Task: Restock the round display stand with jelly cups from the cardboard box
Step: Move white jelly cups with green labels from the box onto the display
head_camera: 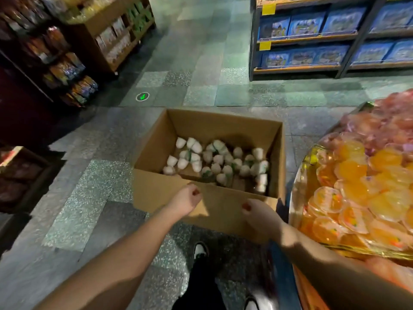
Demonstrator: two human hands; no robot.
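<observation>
An open cardboard box (156, 193) stands on the floor in front of me. Several white jelly cups (218, 163) lie loose on its bottom. My left hand (185, 201) is at the box's near wall with curled fingers, seemingly gripping the rim. My right hand (260, 214) holds the same near wall further right, its thumb on the outer face. At the right stands the round display stand (297, 198), heaped with orange and pink jelly cups (357, 186).
Blue shelving (253, 41) with boxed goods stands at the back right. Wooden shelves of snack packs (67, 68) fill the left. A dark crate (20, 175) sits at the far left. My feet (200, 250) are just behind the box on the speckled floor.
</observation>
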